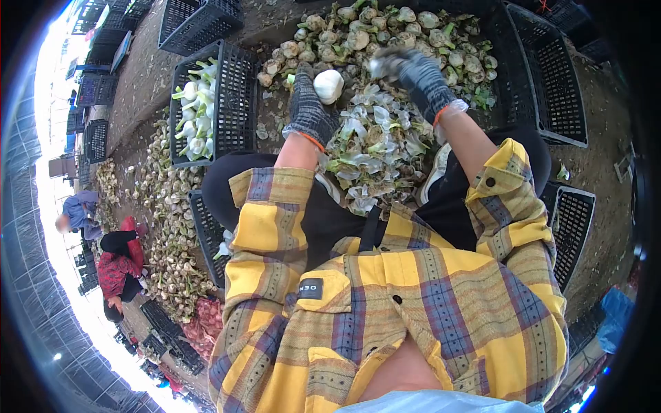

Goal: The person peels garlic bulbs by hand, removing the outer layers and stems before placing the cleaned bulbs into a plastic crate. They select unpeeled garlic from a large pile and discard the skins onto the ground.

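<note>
My left hand (pixel 309 104), in a grey knit glove, holds a clean white garlic bulb (pixel 328 87) between thumb and fingers. To its right, my right hand (pixel 416 77), gloved the same way, is blurred at the fingertips. A whitish patch shows at those fingertips; whether it is peel or something held cannot be made out. Below and between both hands lies a pile of loose garlic skins (pixel 379 141). Beyond them is a heap of unpeeled garlic bulbs (pixel 358 40) with roots and short stems.
A black crate (pixel 236 103) of white bulbs with green stems (pixel 196 117) stands at the left. Empty black crates (pixel 551 76) stand at the right. More garlic (pixel 169 227) covers the left ground, where two people (pixel 120 268) work near a red net sack (pixel 205 323).
</note>
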A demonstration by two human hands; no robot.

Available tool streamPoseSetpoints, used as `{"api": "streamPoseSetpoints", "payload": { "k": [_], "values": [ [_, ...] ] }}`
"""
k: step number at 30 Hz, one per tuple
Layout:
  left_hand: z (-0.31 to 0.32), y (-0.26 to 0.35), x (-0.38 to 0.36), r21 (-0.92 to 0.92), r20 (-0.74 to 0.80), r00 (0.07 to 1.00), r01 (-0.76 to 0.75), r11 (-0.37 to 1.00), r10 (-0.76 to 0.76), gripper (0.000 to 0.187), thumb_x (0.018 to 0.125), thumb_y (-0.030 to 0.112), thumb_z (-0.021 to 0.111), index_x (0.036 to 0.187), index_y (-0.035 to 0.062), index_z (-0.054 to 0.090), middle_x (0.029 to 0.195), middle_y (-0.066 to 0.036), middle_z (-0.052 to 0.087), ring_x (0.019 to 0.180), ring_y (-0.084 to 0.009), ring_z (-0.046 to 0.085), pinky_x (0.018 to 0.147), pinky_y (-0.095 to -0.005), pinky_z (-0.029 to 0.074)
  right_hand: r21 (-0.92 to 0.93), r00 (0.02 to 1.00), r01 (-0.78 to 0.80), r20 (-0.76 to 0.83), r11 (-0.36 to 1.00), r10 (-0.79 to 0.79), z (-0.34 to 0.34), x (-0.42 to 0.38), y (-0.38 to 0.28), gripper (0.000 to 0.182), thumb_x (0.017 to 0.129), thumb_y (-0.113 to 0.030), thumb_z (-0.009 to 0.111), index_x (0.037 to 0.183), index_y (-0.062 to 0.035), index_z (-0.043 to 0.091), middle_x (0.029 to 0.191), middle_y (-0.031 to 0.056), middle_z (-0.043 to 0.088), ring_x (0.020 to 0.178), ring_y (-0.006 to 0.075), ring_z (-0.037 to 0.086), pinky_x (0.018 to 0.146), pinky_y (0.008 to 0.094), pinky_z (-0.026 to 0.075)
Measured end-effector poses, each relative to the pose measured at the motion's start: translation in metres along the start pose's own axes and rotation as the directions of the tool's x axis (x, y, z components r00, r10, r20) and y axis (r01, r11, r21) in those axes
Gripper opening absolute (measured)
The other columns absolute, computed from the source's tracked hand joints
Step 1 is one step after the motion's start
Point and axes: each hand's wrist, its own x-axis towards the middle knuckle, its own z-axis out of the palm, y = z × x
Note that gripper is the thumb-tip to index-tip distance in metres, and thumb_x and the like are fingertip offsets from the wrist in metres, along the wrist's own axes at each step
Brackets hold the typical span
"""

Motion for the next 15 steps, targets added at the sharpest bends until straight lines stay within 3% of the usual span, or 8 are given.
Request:
{"api": "streamPoseSetpoints", "payload": {
  "k": [1,3,7,8,10,11,13,15],
  "values": [
    [0.002,0.001,-0.002,-0.083,-0.063,0.998,0.01,0.996,-0.015,0.039,0.087,0.045,0.042,0.096,0.0092,0.053,0.084,-0.009,0.061,0.07,-0.0209,0.059,0.059,-0.0355,0.051,-0.355,0.967,0.226,0.192,0.907,-0.165,0.001,0.0,-0.004,0.029,0.079,-0.018,0.058,0.105,-0.0036,0.055,0.087,0.0142,0.062,0.084,0.0236,0.06,0.075,0.0333,0.049],
    [0.002,0.003,-0.003,-0.098,-0.029,0.999,0.037,0.994,-0.04,0.038,0.087,0.045,0.042,0.094,0.0089,0.054,0.083,-0.008,0.061,0.069,-0.0214,0.059,0.061,-0.035,0.051,-0.397,0.962,0.221,0.238,0.891,-0.133,0.004,-0.016,-0.005,0.041,0.075,-0.026,0.063,0.108,-0.002,0.054,0.09,0.0149,0.062,0.091,0.0241,0.058,0.081,0.0333,0.045],
    [-0.008,-0.007,0.003,-0.067,0.151,0.988,-0.012,0.998,0.022,0.037,0.087,0.043,0.044,0.09,0.0081,0.057,0.079,-0.007,0.062,0.068,-0.022,0.06,0.064,-0.0331,0.05,-0.403,0.855,0.516,0.187,0.756,-0.484,0.019,-0.017,0.003,0.035,0.074,-0.026,0.065,0.1,-0.0033,0.057,0.081,0.0131,0.062,0.08,0.021,0.06,0.072,0.0312,0.047],
    [-0.002,-0.009,-0.003,-0.054,0.114,0.991,-0.056,0.997,0.062,0.037,0.086,0.043,0.044,0.09,0.0078,0.057,0.078,-0.007,0.062,0.068,-0.0213,0.06,0.063,-0.0332,0.05,-0.229,0.911,0.331,0.33,0.915,-0.247,0.018,-0.017,0.005,0.031,0.075,-0.024,0.064,0.098,-0.0032,0.057,0.078,0.011,0.062,0.075,0.0183,0.059,0.068,0.0294,0.047],
    [-0.001,-0.004,-0.005,0.001,0.081,0.99,-0.112,0.994,0.112,0.037,0.086,0.043,0.046,0.087,0.0076,0.057,0.079,-0.008,0.062,0.069,-0.0208,0.06,0.062,-0.0331,0.05,-0.116,0.72,-0.058,0.683,0.991,0.122,0.011,-0.018,-0.002,0.021,0.076,-0.018,0.062,0.091,-0.0031,0.057,0.072,0.0055,0.061,0.064,0.0116,0.057,0.058,0.0243,0.046],
    [0.0,0.001,-0.004,0.002,-0.014,0.991,-0.13,0.992,0.13,0.037,0.085,0.043,0.047,0.086,0.0071,0.057,0.079,-0.008,0.062,0.069,-0.0208,0.061,0.062,-0.0333,0.051,-0.322,0.668,-0.035,0.696,0.946,0.261,0.013,-0.025,-0.01,0.026,0.077,-0.02,0.06,0.096,-0.002,0.057,0.08,0.0083,0.062,0.069,0.0134,0.058,0.062,0.0268,0.047],
    [-0.004,0.012,-0.005,-0.071,-0.082,0.984,-0.165,0.984,0.159,0.03,0.084,0.037,0.053,0.082,0.0074,0.057,0.077,-0.009,0.062,0.066,-0.0237,0.061,0.058,-0.035,0.052,-0.43,0.7,0.183,0.688,0.884,0.189,0.014,-0.033,-0.005,0.033,0.078,-0.024,0.059,0.102,-0.0023,0.057,0.092,0.0107,0.062,0.079,0.0171,0.059,0.071,0.0295,0.047],
    [-0.018,0.035,-0.003,0.09,0.054,0.92,-0.393,0.915,0.389,0.029,0.085,0.032,0.05,0.081,0.005,0.057,0.077,-0.011,0.062,0.067,-0.0242,0.061,0.059,-0.0355,0.052,-0.485,0.687,0.212,0.691,0.848,0.224,0.015,-0.036,-0.012,0.037,0.078,-0.026,0.057,0.107,-0.0032,0.055,0.101,0.0124,0.06,0.09,0.0211,0.058,0.08,0.0318,0.045]
  ]
}}
